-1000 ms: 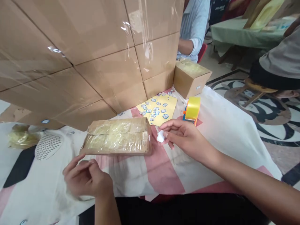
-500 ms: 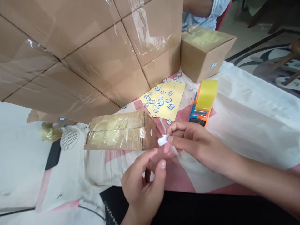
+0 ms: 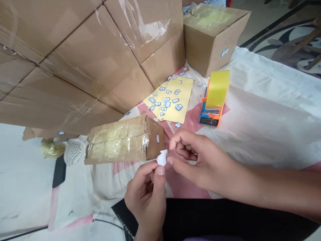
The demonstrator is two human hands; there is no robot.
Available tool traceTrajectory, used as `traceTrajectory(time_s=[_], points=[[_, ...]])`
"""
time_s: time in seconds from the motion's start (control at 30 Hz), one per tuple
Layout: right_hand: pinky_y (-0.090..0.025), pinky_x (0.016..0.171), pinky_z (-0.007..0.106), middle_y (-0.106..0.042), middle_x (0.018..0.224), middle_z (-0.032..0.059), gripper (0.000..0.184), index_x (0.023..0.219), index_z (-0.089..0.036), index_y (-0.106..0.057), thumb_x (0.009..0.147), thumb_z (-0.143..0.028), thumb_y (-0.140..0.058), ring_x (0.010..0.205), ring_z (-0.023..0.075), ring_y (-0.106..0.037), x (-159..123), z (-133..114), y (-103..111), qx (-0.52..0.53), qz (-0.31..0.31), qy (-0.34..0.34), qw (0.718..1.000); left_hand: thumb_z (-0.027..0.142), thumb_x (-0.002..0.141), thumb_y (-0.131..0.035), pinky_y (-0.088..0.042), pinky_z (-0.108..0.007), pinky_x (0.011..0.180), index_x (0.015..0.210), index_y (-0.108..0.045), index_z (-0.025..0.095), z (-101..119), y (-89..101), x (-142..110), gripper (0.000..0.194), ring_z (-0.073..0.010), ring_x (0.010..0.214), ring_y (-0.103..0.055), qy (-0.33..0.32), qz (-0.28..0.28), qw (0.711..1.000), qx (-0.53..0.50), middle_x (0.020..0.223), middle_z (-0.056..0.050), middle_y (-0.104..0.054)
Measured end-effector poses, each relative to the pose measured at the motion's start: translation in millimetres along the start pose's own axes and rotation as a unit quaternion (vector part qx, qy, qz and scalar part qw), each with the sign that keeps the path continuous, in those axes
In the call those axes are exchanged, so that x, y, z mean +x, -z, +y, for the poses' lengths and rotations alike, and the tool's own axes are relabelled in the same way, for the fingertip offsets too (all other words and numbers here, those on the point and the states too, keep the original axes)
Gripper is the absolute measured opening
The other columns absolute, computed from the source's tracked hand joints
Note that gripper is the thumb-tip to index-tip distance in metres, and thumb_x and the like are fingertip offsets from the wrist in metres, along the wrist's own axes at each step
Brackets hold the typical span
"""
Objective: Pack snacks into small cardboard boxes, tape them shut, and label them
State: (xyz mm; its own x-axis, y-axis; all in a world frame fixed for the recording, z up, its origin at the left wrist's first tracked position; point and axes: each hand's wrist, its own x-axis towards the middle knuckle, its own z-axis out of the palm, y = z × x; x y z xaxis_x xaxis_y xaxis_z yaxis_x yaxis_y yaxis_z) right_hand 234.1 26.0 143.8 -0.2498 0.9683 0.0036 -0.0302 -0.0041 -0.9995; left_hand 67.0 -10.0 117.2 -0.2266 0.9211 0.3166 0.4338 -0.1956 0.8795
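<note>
Centrally: Small White Crumpled Piece Between Two Bare Hands

The small white crumpled piece (image 3: 162,158) sits at the centre of the frame, pinched between thumb and forefinger of the left hand (image 3: 146,197). The right hand (image 3: 200,157), right of centre, has thumb and forefinger parted just beside it; contact cannot be told. A brown, tape-sealed cardboard box (image 3: 117,140) lies left of centre. At upper centre lies a yellow paper sheet (image 3: 187,89) bearing blue-edged white labels (image 3: 167,104); right of it, an orange-and-blue dispenser of yellow tape (image 3: 216,95).
</note>
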Motion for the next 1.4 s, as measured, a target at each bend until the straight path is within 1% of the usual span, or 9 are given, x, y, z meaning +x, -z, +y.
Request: traceTrajectory(time_s=[0.07, 0.17, 0.5, 0.73, 0.97, 1.1, 1.17, 1.23, 1.4], points=[[-0.039, 0.057, 0.023, -0.047, 0.067, -0.0067, 0.012, 0.083, -0.021, -0.054, 0.090, -0.014, -0.061, 0.060, 0.0093, -0.045, -2.9, 0.6, -0.3, -0.082, -0.015, 0.081, 0.993, 0.025, 0.090, -0.070, -0.032, -0.017, 0.042, 0.090, -0.070, 0.020, -1.2, 1.0, 0.1, 0.005, -0.0049, 0.044, -0.038, 0.001, -0.003, 1.000, -0.016, 0.052, 0.009, -0.046], [-0.044, 0.065, 0.024, -0.059, 0.078, -0.0034, 0.007, 0.093, -0.020, -0.061, 0.093, -0.013, -0.060, 0.068, 0.0098, -0.054, -5.6, -0.2, 1.5, -0.157, -0.044, 0.157, 0.974, 0.025, 0.092, -0.068, -0.032, -0.017, 0.042, 0.091, -0.071, 0.020, -1.0, 2.0, 1.2, 0.005, -0.0046, 0.043, -0.038, -0.012, -0.005, 0.999, -0.036, 0.052, 0.009, -0.048], [-0.046, 0.067, 0.023, -0.068, 0.080, -0.0001, 0.011, 0.093, -0.017, -0.066, 0.099, -0.015, -0.057, 0.072, 0.0104, -0.061, -2.1, -0.1, 2.8, -0.197, -0.057, 0.225, 0.952, 0.029, 0.093, -0.065, -0.034, -0.019, 0.042, 0.087, -0.070, 0.020, 2.2, 2.1, 3.1, 0.012, -0.0063, 0.044, -0.043, -0.055, -0.017, 0.998, 0.007, 0.059, 0.005, -0.059], [-0.041, 0.057, 0.022, -0.058, 0.069, -0.0035, 0.019, 0.081, -0.018, -0.062, 0.097, -0.011, -0.053, 0.060, 0.0082, -0.051, 2.2, -1.7, 3.2, -0.158, -0.059, 0.167, 0.972, 0.028, 0.094, -0.062, -0.039, -0.020, 0.045, 0.086, -0.070, 0.020, 9.7, -2.1, 6.1, 0.014, -0.0075, 0.045, -0.044, -0.060, -0.023, 0.997, 0.037, 0.060, 0.004, -0.060], [-0.036, 0.053, 0.022, -0.052, 0.061, -0.0057, 0.020, 0.078, -0.018, -0.064, 0.096, -0.014, -0.056, 0.055, 0.0077, -0.045, 8.1, -1.2, 5.7, -0.113, 0.000, 0.119, 0.986, 0.023, 0.094, -0.063, -0.033, -0.017, 0.043, 0.089, -0.067, 0.022, -3.6, 2.2, 4.5, 0.007, -0.0048, 0.045, -0.041, -0.033, -0.033, 0.999, 0.013, 0.056, 0.008, -0.053], [-0.034, 0.054, 0.024, -0.057, 0.064, -0.0041, 0.021, 0.079, -0.018, -0.062, 0.097, -0.020, -0.054, 0.055, 0.0092, -0.046, 19.6, 2.0, 17.8, -0.164, 0.058, 0.108, 0.979, 0.023, 0.094, -0.063, -0.033, -0.017, 0.044, 0.090, -0.067, 0.021, -9.1, 2.4, 4.8, 0.006, -0.0049, 0.045, -0.041, -0.028, -0.030, 0.999, 0.008, 0.056, 0.008, -0.051], [-0.034, 0.057, 0.025, -0.061, 0.066, -0.0023, 0.020, 0.079, -0.018, -0.062, 0.097, -0.020, -0.053, 0.057, 0.0108, -0.049, 32.9, 5.3, 26.2, -0.243, 0.086, 0.085, 0.963, 0.023, 0.093, -0.063, -0.032, -0.017, 0.043, 0.087, -0.066, 0.020, -9.2, 1.2, 6.4, 0.008, -0.0052, 0.044, -0.040, -0.033, -0.019, 0.999, 0.007, 0.054, 0.009, -0.048], [-0.035, 0.064, 0.028, -0.064, 0.068, 0.0009, 0.020, 0.080, -0.017, -0.062, 0.096, -0.018, -0.050, 0.061, 0.0137, -0.054, 51.2, 8.8, 33.8, -0.369, 0.093, 0.045, 0.924, 0.023, 0.092, -0.063, -0.030, -0.017, 0.043, 0.083, -0.066, 0.020, -8.7, 0.7, 8.3, 0.011, -0.0055, 0.043, -0.038, -0.041, -0.007, 0.999, 0.006, 0.051, 0.009, -0.045], [-0.034, 0.087, 0.042, -0.071, 0.084, 0.0168, 0.021, 0.092, -0.009, -0.068, 0.093, -0.010, -0.047, 0.081, 0.0275, -0.068, 104.7, 22.2, 42.5, -0.658, 0.067, -0.096, 0.744, 0.024, 0.091, -0.063, -0.031, -0.018, 0.043, 0.080, -0.066, 0.019, -13.5, 8.4, 10.7, 0.013, -0.0061, 0.044, -0.038, -0.061, -0.009, 0.998, 0.001, 0.050, 0.009, -0.044]])
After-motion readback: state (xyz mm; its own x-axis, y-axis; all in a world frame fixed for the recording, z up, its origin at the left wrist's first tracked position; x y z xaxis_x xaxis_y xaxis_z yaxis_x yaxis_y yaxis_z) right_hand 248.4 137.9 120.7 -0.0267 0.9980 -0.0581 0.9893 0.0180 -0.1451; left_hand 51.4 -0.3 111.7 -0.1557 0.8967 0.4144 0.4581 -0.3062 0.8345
